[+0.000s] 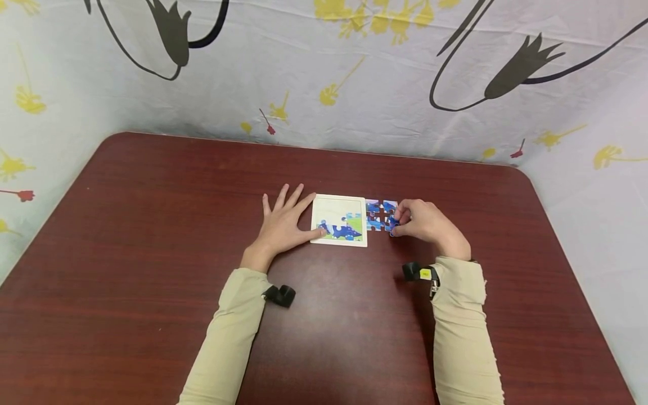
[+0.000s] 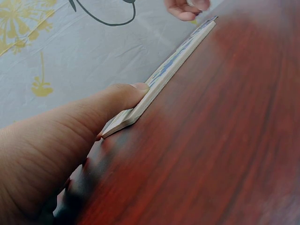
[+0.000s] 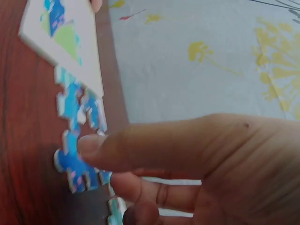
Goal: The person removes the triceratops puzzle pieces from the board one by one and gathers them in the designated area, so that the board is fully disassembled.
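Observation:
A square wooden puzzle tray [image 1: 326, 201] lies on the table, partly filled along its lower and right parts with blue and green picture pieces. My left hand [image 1: 280, 228] is spread flat at the tray's left side, its thumb resting on the lower left edge and its index fingertip at the upper left corner. Against the tray's right side lie several loose blue puzzle pieces [image 1: 373, 207]. At their right end my right hand [image 1: 427, 222] pinches a dark blue puzzle piece [image 3: 75, 161] between thumb and fingers, low over the table. The fingers partly cover that piece.
The dark red wooden table [image 1: 152, 236] has rounded far corners. Behind it hangs a pale cloth [image 1: 283, 67] with yellow and grey plant prints. Each wrist wears a black strap holding a small camera [image 1: 280, 295].

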`<state>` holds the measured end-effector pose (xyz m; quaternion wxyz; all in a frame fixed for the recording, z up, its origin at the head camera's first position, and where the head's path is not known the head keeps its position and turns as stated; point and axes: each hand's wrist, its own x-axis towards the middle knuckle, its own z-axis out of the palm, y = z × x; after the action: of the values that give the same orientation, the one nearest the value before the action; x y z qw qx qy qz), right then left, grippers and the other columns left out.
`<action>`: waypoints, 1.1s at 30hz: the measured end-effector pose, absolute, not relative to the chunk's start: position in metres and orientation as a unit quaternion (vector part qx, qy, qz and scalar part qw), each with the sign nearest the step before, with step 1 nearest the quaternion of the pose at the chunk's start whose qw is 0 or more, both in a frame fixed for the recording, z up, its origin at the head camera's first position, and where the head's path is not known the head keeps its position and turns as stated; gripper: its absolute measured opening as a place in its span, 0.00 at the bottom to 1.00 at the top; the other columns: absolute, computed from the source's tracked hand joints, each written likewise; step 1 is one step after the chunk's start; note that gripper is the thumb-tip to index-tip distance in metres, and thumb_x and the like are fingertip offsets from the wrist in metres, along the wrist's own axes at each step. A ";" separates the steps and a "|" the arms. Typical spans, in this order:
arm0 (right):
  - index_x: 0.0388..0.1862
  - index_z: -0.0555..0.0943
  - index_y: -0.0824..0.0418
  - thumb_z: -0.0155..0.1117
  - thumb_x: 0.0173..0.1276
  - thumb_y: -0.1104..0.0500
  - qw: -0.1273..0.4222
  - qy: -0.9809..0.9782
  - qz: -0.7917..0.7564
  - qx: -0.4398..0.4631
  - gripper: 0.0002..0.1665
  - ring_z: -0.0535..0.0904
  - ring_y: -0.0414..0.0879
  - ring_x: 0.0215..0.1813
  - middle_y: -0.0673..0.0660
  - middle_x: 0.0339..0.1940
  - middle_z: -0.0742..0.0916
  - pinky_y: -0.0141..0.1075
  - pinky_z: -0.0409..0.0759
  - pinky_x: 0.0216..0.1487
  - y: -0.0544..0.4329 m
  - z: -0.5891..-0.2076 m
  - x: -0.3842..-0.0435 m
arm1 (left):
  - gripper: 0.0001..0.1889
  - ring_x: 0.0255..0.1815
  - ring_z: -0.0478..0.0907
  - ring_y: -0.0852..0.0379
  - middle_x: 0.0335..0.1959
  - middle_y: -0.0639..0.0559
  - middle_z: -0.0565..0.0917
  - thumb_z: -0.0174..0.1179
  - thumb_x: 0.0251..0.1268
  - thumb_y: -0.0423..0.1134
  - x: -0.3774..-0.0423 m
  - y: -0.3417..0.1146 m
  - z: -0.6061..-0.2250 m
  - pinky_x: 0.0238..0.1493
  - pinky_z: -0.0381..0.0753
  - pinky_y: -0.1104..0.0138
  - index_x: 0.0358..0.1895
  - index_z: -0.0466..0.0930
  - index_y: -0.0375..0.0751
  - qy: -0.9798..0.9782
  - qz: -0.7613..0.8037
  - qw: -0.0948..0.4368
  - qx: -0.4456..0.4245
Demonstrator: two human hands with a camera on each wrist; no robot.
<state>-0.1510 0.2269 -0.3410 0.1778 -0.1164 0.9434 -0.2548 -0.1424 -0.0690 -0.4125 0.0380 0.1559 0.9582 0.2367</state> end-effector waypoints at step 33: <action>0.36 0.78 0.62 0.66 0.60 0.59 0.072 0.937 -0.278 -0.201 0.09 0.73 0.46 0.28 0.55 0.29 0.80 0.39 0.71 0.32 0.185 -0.356 -0.156 | 0.46 0.74 0.34 0.47 0.74 0.51 0.48 0.57 0.49 0.70 -0.144 -0.070 -0.413 0.63 0.24 0.40 0.72 0.56 0.57 0.958 0.236 0.035 0.158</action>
<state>-0.1558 0.1847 -0.3561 0.0720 -0.2011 0.9366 -0.2778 -0.1436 -0.0699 -0.4127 0.0348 0.1581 0.9581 0.2362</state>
